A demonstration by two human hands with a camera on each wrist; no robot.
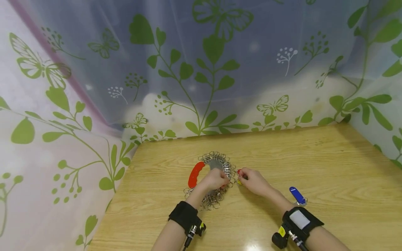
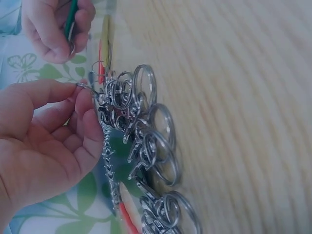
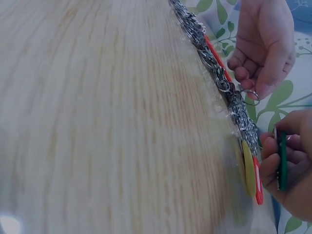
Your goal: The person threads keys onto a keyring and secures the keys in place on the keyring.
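A grey piece with a red grip (image 1: 195, 174) lies flat on the table, fringed by many metal key rings (image 1: 211, 202). Over its right side, my left hand (image 1: 215, 178) pinches one key ring (image 2: 82, 85) of the bunch between thumb and forefinger. Just right of the bunch, my right hand (image 1: 253, 180) holds a green key tag (image 3: 283, 161) in curled fingers. Beside that hand, a yellow key tag (image 3: 249, 170) and a red key tag (image 3: 258, 180) stand at the end of the bunch. The head view hides the green tag behind the fingers.
To the right, close to the right forearm, a blue key tag (image 1: 297, 195) with its ring lies on the wooden table (image 1: 339, 167). A leaf-patterned curtain (image 1: 201, 87) hangs along the table's back and sides.
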